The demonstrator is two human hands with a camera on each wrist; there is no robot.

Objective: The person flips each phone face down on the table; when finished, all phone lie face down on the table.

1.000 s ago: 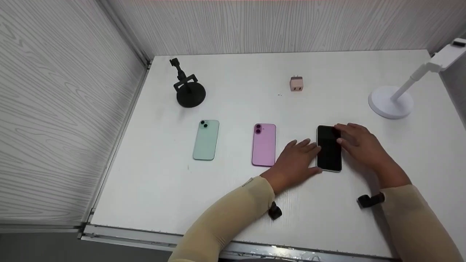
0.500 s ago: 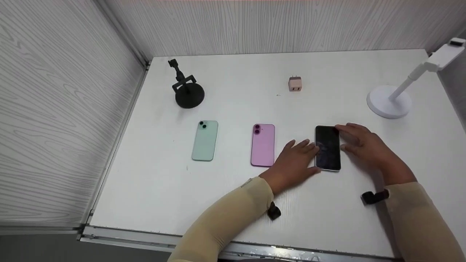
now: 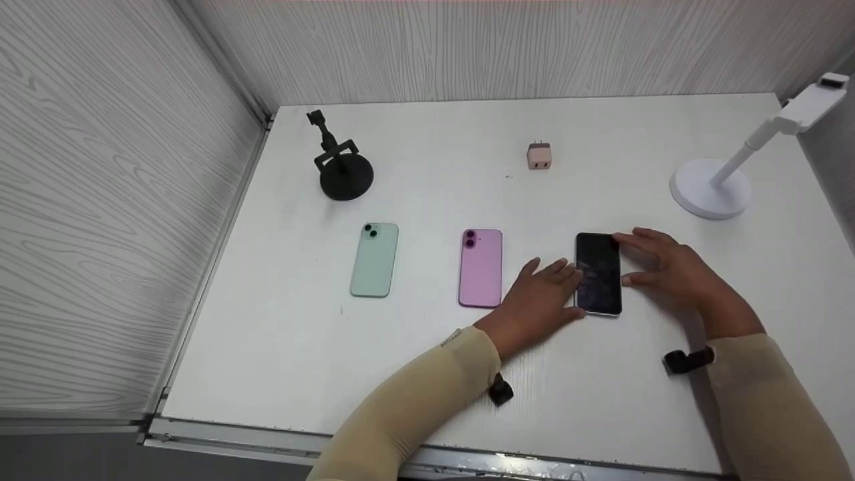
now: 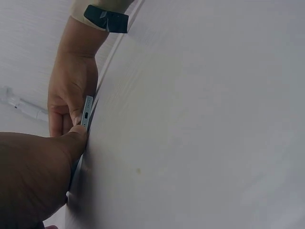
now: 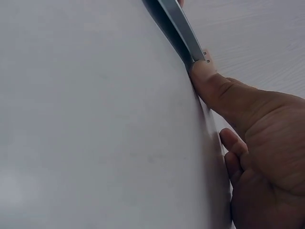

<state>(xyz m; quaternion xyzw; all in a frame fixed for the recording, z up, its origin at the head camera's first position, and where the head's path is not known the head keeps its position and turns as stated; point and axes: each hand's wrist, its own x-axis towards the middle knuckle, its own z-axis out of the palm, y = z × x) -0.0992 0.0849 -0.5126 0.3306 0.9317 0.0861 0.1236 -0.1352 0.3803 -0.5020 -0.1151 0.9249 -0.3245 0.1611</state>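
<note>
A smartphone [image 3: 599, 280] with a dark screen lies face up on the white table, between both hands. The left hand [image 3: 533, 308] rests along its left side; fingertips touch the edge and the thumb points to the lower left corner. At the right side is the right hand [image 3: 676, 270], its forefinger at the upper right corner and its thumb by the right edge lower down. The left wrist view shows the phone's port end [image 4: 86, 114] near a thumb. A pink phone [image 3: 480, 268] lies back up just left of the left hand, and a mint green phone [image 3: 375, 260] farther left.
A black stand [image 3: 346, 176] occupies the table's back left. Toward the back lies a pink charger plug [image 3: 539, 156]. A white stand [image 3: 711, 189] rises at the back right. Pale wood-grain panels [image 3: 427, 53] border the table at the back and left.
The right thumb has moved from the dark-screened phone's upper right side down along its right edge, and the right wrist has shifted slightly rightward. The left hand keeps its place beside the phone.
</note>
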